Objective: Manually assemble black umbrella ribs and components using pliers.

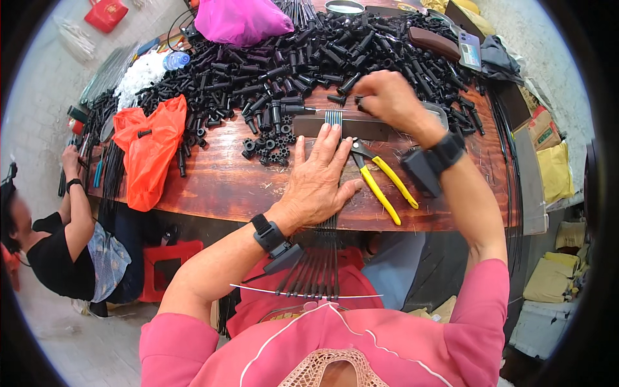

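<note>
My left hand (316, 171) lies flat on a bundle of thin dark rods (327, 242), fingers stretched out and thumb spread. The rods' pale metal tips (333, 117) poke out past my fingertips, over a dark flat bar (369, 128) on the table. Their other ends fan out toward my lap, near a thin white rod (258, 289). To the right and farther off, my right hand (390, 102) is raised with its fingers curled together. Something small and black shows at its fingertips, too hidden to name. Pliers with yellow handles (380, 180) lie just right of my left hand.
Black plastic tubular parts (290, 64) heap across the back of the wooden table (258, 197). Small black rings (274, 145) lie left of my left hand. An orange plastic bag (151, 151) hangs over the front edge. Another person (68, 251) works at the far left.
</note>
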The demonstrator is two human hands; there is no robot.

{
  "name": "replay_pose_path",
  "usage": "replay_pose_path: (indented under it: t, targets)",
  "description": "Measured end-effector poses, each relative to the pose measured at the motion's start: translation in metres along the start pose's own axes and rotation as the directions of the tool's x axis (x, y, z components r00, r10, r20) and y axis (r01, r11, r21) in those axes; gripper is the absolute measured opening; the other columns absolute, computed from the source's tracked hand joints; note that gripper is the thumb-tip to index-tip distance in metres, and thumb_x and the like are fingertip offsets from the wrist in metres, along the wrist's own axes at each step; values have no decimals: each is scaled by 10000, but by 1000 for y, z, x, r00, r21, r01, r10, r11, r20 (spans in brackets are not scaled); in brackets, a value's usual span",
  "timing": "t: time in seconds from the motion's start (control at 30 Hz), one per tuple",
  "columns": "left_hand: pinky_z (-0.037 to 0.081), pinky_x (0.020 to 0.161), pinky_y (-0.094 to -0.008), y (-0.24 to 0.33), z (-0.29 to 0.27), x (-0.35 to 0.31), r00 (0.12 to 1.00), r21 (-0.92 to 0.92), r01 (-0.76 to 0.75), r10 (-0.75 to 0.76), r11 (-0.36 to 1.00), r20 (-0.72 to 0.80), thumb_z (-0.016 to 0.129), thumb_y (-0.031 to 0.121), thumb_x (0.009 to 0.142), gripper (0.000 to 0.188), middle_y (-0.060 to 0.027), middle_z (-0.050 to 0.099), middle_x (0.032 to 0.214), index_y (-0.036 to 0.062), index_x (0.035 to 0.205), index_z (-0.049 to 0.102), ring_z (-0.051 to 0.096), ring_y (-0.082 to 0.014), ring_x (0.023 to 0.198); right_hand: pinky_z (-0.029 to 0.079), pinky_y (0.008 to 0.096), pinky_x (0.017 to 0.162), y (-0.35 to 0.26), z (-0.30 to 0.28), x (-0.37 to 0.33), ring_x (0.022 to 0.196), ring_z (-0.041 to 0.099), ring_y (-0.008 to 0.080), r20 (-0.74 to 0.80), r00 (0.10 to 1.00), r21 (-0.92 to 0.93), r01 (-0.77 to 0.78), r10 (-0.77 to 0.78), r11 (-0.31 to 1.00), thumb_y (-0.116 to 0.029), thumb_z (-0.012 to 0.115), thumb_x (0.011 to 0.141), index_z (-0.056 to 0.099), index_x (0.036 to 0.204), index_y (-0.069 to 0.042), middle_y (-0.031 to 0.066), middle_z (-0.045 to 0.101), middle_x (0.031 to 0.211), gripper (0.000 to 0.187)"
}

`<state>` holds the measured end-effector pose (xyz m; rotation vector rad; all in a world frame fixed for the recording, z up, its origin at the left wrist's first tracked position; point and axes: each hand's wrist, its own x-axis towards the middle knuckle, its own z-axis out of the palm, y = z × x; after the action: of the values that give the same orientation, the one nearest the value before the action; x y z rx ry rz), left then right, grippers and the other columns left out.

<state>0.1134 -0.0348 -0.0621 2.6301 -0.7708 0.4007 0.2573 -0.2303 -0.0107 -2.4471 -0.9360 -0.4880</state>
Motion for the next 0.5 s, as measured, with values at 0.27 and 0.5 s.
replay_pose_path:
  t: [0.27, 0.5]
  targets:
    - [131, 1133, -581, 0, -1, -1, 1000, 12, -8, 8, 1000, -17, 610, 452, 874, 714, -227, 298, 1509, 16, 1407, 421, 212, -355, 1448, 543, 436, 758, 42, -58, -44, 825, 676, 385, 282, 857, -363, -320, 431, 875, -49, 640, 673, 737, 827, -37, 247, 678, 847, 181]
    - [128, 1128, -587, 0, 2, -4, 999, 38, -10, 11, 999, -35, 609, 462, 868, 719, -220, 294, 1511, 13, 1400, 429, 216, -349, 1447, 531, 458, 727, 43, -58, -50, 790, 663, 393, 214, 908, -306, -289, 361, 907, -46, 610, 708, 697, 747, -26, 218, 673, 792, 97]
